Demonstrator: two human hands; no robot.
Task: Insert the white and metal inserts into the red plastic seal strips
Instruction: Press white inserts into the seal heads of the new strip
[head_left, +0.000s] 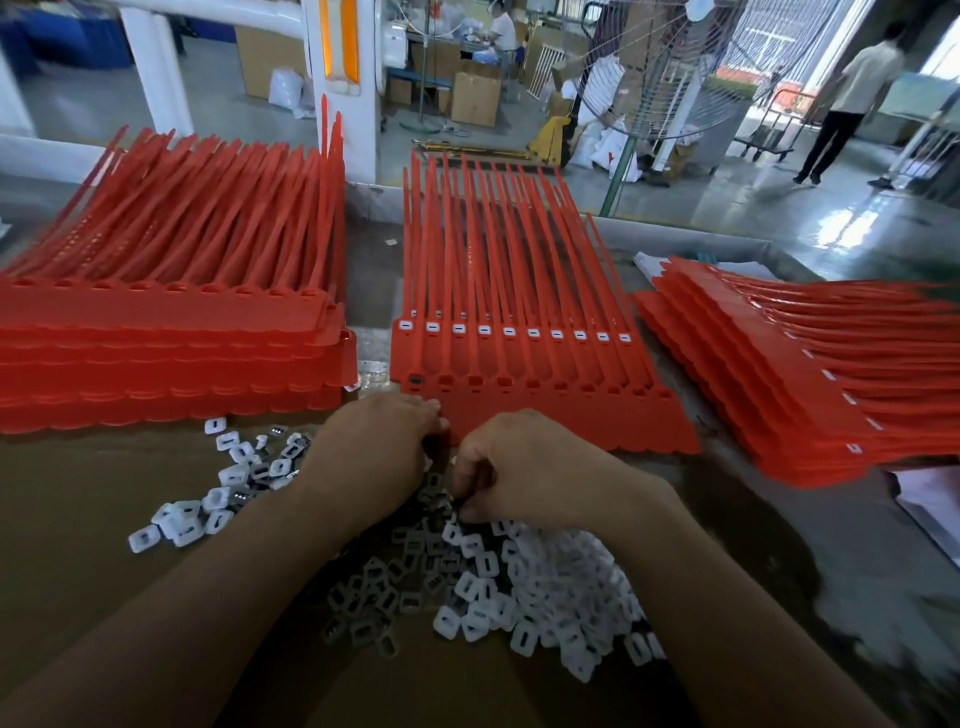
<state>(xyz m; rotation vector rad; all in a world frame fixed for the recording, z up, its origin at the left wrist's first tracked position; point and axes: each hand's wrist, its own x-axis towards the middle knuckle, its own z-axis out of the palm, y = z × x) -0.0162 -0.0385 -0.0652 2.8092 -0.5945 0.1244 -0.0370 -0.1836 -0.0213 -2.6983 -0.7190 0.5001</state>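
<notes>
Now both hands (441, 462) pinch sq. white inserts (545, 587) by red strips (519, 364).

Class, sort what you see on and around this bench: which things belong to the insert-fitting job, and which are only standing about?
Belongs to the job:
- middle seal strip sheet
- left stack of red strips
- right stack of red strips
- white inserts
- metal inserts
- left hand
- right hand

Standing about:
- pedestal fan
- cardboard boxes
- yellow pallet jack

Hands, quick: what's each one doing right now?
Left hand: curled, fingers hidden at the top sheet of strips; grip cannot be told.
Right hand: pinching, contents hidden.
</notes>
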